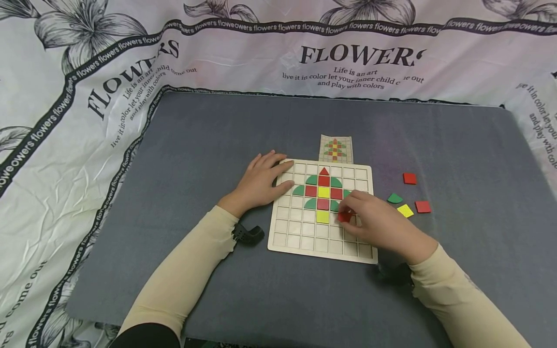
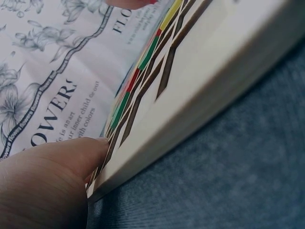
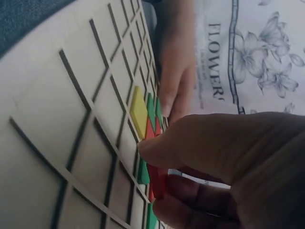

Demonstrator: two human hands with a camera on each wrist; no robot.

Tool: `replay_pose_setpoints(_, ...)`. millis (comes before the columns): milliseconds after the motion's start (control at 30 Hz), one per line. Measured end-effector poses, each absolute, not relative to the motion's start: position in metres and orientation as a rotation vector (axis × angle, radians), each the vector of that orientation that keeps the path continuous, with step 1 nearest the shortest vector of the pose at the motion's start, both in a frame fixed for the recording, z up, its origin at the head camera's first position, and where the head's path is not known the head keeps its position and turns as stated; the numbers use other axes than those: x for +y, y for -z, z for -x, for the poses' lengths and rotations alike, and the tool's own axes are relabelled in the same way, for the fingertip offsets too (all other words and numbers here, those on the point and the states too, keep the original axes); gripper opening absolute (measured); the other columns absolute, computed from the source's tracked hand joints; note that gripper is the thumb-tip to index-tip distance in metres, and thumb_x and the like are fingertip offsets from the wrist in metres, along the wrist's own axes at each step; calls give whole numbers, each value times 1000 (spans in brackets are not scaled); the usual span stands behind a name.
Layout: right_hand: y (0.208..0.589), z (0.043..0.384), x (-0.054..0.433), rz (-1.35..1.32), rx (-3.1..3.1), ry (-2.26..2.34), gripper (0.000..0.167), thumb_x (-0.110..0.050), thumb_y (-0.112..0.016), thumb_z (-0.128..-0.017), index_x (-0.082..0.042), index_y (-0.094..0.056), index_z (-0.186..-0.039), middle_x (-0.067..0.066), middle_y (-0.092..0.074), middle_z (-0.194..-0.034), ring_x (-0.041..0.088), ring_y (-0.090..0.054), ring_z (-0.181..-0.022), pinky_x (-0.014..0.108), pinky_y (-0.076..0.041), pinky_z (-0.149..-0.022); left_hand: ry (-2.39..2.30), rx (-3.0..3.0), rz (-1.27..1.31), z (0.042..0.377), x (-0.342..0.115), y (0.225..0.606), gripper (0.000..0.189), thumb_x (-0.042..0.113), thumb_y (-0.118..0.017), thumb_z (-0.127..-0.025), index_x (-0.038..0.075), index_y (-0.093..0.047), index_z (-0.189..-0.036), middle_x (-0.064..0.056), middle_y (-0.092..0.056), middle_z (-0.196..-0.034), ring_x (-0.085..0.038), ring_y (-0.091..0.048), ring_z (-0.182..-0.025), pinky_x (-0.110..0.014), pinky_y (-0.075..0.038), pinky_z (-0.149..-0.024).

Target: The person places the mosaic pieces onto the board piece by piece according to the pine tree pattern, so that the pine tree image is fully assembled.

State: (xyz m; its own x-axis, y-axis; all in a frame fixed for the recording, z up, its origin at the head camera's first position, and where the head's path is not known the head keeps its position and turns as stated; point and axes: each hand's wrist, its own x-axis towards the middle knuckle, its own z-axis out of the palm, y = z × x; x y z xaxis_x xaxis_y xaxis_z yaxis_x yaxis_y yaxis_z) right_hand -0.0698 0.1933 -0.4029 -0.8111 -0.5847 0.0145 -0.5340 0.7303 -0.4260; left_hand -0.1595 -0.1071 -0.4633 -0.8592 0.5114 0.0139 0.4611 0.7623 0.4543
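A wooden grid board (image 1: 300,240) lies on the grey table, holding red, green and yellow tiles set in a tree-like pattern. My left hand (image 1: 259,182) rests at the board's upper left edge, its fingers spread and thumb on the rim. With thumb and fingers my right hand (image 1: 378,220) pinches a red square tile (image 1: 344,216). In the right wrist view this red tile (image 3: 157,181) is tipped on edge close over the grid, beside the yellow tile (image 3: 138,112) at the bottom of the pattern. My right fingers partly cover the pattern's right side.
Behind the board's top edge lies a pattern card (image 1: 336,147), its lower part hidden. Loose tiles lie right of the board: a red square (image 1: 409,179), another red square (image 1: 422,207), a green rounded piece (image 1: 394,198) and a yellow square (image 1: 405,210). Flower-printed cloth (image 1: 243,58) surrounds the table.
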Motion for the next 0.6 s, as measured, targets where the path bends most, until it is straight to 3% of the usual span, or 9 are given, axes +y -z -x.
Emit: replay_pose_setpoints(600,415,70,192,1108,2768,670,18,-4,-88,-84,-12,-81,-98,-5,-69,-98,11,-63,-88,31,-60,-75,-683,2847,-789,160,-107,465,61,50,-56,-106,24,-47,-161,-4,-39,-167,-28,-19,-162,-51,-5,-132)
